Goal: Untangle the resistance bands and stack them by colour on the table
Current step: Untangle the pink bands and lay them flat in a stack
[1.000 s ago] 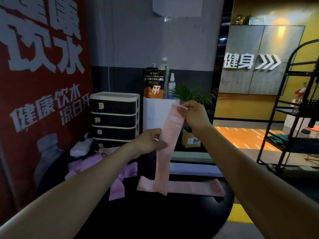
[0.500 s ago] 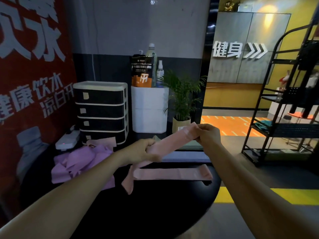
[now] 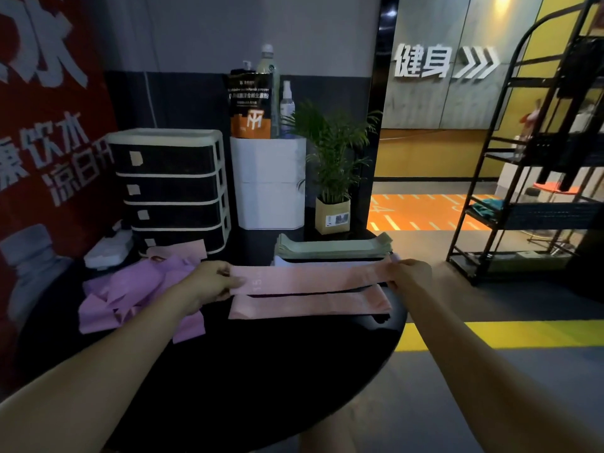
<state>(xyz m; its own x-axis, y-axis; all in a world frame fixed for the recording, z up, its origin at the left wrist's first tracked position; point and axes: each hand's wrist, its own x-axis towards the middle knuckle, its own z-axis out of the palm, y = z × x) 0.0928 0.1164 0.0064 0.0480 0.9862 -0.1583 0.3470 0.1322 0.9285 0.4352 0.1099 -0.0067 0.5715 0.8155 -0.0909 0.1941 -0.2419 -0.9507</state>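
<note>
Dark round surface (image 3: 261, 371) in a dim gym corner. Left hand (image 3: 209, 282) and right hand (image 3: 410, 274) each pinching one end of a pink band (image 3: 304, 277), stretched flat just above a second pink band (image 3: 310, 304) lying on the surface. Beyond the held band, a green stack (image 3: 333, 248); left of it, a tangled purple heap (image 3: 130, 292).

At the far left edge of the round black worktop (image 3: 268, 380): a four-drawer organiser (image 3: 170, 188) and a white device (image 3: 109, 246). Behind the far edge — a white cabinet (image 3: 269, 184) bearing bottles and an orange-black pouch (image 3: 250, 104), and a potted plant (image 3: 331, 171). Right: a black metal rack (image 3: 536, 152).
</note>
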